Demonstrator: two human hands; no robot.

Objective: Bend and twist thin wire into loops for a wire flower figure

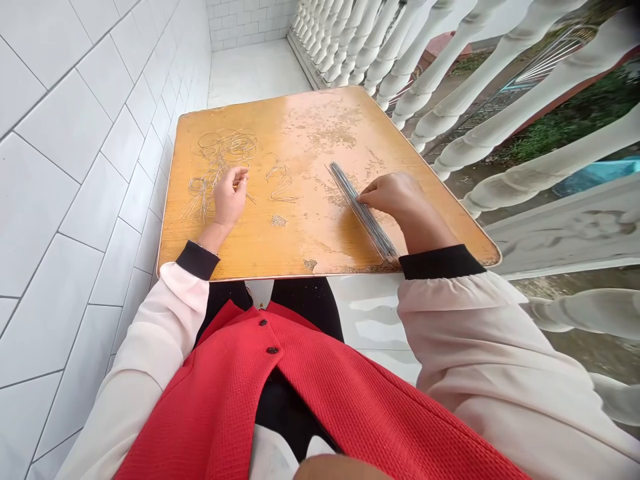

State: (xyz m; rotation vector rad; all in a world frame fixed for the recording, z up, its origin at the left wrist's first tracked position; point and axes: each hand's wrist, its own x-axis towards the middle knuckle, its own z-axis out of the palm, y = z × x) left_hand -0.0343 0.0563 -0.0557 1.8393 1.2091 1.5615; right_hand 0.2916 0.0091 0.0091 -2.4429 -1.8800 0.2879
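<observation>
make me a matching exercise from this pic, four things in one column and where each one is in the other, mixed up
1 left hand
2 right hand
3 bundle of straight wires
4 wire rings

a far left part of the table
b lying slantwise on the right side
c resting on the bundle
d beside loose bent wires

Pairs: 1-d, 2-c, 3-b, 4-a

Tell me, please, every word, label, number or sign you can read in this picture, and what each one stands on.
None: no readable text shows anywhere in this view.
The table, the bundle of straight wires at the right hand and the bent wire pieces by the left hand bear no lettering.
The wall tiles, the balusters and the red garment are plain too.
</observation>
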